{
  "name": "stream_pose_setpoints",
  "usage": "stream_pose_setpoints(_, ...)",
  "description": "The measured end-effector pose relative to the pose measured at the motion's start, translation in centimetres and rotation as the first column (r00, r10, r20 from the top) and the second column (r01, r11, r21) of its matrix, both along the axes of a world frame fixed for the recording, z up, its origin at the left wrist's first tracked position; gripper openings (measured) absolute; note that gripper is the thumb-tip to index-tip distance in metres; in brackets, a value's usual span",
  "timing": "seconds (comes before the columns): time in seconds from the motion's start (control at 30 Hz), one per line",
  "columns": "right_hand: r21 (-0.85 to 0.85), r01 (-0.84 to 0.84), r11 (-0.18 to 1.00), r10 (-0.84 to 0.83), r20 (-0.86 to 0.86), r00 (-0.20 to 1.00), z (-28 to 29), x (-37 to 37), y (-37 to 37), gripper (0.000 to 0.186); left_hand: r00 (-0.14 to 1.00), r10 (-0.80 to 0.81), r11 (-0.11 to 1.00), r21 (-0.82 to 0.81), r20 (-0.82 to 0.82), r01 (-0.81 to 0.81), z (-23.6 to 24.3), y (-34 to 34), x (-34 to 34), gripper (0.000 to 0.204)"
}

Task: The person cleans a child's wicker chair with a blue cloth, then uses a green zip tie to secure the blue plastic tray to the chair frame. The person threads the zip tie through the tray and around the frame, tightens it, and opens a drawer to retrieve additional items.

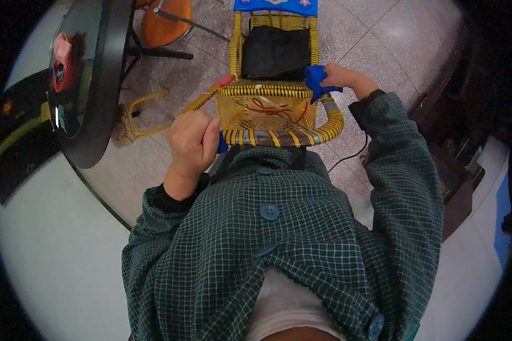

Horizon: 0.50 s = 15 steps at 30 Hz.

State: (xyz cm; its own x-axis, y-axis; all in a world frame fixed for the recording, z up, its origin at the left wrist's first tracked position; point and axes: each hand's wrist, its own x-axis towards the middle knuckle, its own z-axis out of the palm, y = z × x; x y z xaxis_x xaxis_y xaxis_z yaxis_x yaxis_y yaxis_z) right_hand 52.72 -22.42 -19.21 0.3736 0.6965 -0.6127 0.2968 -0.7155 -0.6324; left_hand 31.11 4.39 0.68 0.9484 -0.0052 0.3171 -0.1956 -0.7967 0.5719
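Note:
In front of me stands a yellow-and-black wrapped wicker cart [233,51] that looks like a child's stroller. My left hand [192,139] is closed round the left corner of its striped push handle [324,133]. A bit of blue shows beside that fist; what it belongs to is hidden. On the other side my right hand [347,79] grips a bunched blue cloth [316,82] against the cart's right side, near the handle's far end. Between the hands hangs a yellow perforated basket [227,111] with red and green cords [267,107] at it. Black fabric [276,54] covers the seat.
A dark-edged table [99,113] with a red-and-pink item [61,62] stands at left. Behind it is an orange stool [168,23]. A yellow metal frame [145,116] lies near the cart. Blue printed material [284,7] is at the cart's far end. A black cable [352,156] runs at right.

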Motion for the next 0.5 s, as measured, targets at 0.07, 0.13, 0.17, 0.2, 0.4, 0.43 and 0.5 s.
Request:
stream_pose_setpoints(0.07,-0.014,0.051,0.999,-0.051,0.052,0.997,-1.4,0.5,0.1,0.027,1.000,0.001,1.000,0.009,0.002,-0.001,0.1,0.1,0.1,0.015)
stream_pose_setpoints(0.13,-0.002,0.124,0.992,-0.124,0.093,0.988,-2.2,1.3,0.5,0.026,1.000,0.003,1.000,0.017,-0.007,-0.003,0.1,0.2,0.1,0.015)
stream_pose_setpoints(0.17,0.025,0.173,0.985,-0.174,0.088,0.981,-2.4,1.7,0.7,0.026,1.000,-0.004,1.000,0.010,-0.006,0.004,0.1,0.2,0.1,0.014)
stream_pose_setpoints(0.2,-0.018,0.228,0.973,-0.225,0.101,0.969,-2.5,1.9,1.0,0.027,1.000,-0.009,1.000,0.002,-0.008,0.009,0.0,0.2,0.1,0.014)
stream_pose_setpoints(0.4,0.228,0.027,0.973,0.023,-0.213,0.977,-2.5,0.1,3.2,0.027,0.999,-0.034,0.999,-0.012,-0.033,0.034,-0.1,0.6,0.5,0.011)
stream_pose_setpoints(0.43,0.269,-0.014,0.963,0.086,-0.258,0.962,-2.6,0.0,3.2,0.026,0.998,-0.050,0.999,-0.002,-0.045,0.050,0.0,0.8,0.7,0.010)
stream_pose_setpoints(0.5,0.178,-0.004,0.984,0.015,-0.064,0.998,-2.7,1.1,2.1,0.024,0.998,-0.037,0.999,-0.015,-0.044,0.037,0.1,0.8,0.8,0.009)
